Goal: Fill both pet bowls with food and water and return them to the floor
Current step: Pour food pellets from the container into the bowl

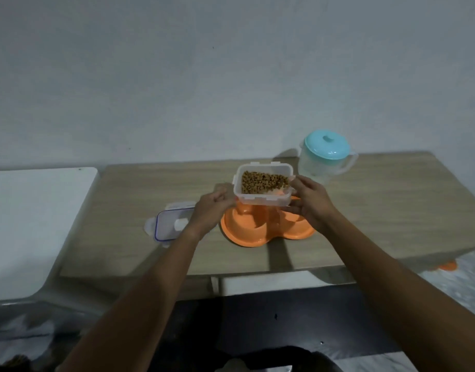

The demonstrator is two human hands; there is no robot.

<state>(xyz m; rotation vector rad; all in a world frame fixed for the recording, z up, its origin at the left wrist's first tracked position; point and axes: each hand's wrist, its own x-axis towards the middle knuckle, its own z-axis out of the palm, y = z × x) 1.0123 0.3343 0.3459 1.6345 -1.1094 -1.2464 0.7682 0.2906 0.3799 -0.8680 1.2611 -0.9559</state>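
Observation:
An orange double pet bowl (247,234) sits on the wooden table (378,210) near its front edge. Both its hollows look bare where visible. A clear plastic container (263,185) holding brown kibble hovers above the bowl, tilted toward me. My left hand (210,208) grips its left side and my right hand (310,202) grips its right side. The container's lid (168,225), clear with a blue seal, lies flat on the table to the left of the bowl, partly behind my left wrist.
A clear water jug with a teal lid (326,157) stands at the back of the table by the wall, right of the container. A white surface (29,226) adjoins the table on the left. An orange object (448,265) peeks out on the floor at the right.

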